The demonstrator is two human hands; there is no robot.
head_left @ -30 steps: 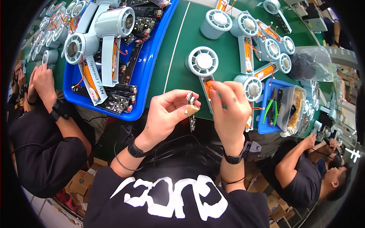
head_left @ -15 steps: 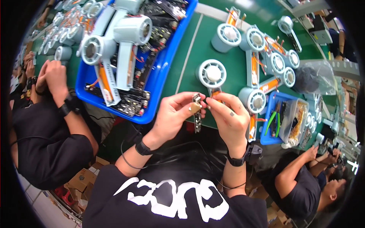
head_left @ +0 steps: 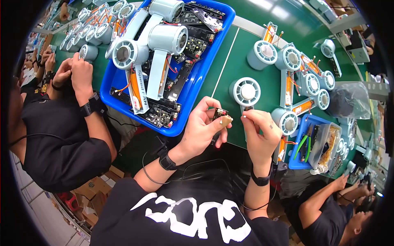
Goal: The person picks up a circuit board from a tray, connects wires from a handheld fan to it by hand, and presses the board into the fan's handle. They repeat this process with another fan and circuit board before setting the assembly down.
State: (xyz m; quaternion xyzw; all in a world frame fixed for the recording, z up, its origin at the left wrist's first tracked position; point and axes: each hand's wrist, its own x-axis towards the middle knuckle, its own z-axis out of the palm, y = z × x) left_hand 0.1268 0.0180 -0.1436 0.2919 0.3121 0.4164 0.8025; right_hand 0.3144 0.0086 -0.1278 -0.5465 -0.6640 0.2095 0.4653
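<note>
My left hand is closed around a narrow black circuit board, whose upper end with small components shows above the thumb. A tan piece with white bits sits at the thumb tip; whether it is a finger cover or a loose scrap I cannot tell. A short gap to the right, my right hand pinches a tiny white piece between thumb and forefinger; its kind is too small to make out. Just beyond the right fingertips lies a pale blue handheld fan, its handle partly hidden by that hand.
A blue tray at the left holds fans and black circuit boards. More fans with orange batteries lie on the green table at the right, near a blue bin with green-handled pliers. Co-workers sit on both sides.
My right hand has drawn away from the circuit board, leaving a gap. The left hand has turned the board, so less of its lower end shows. The whole view has shifted.
</note>
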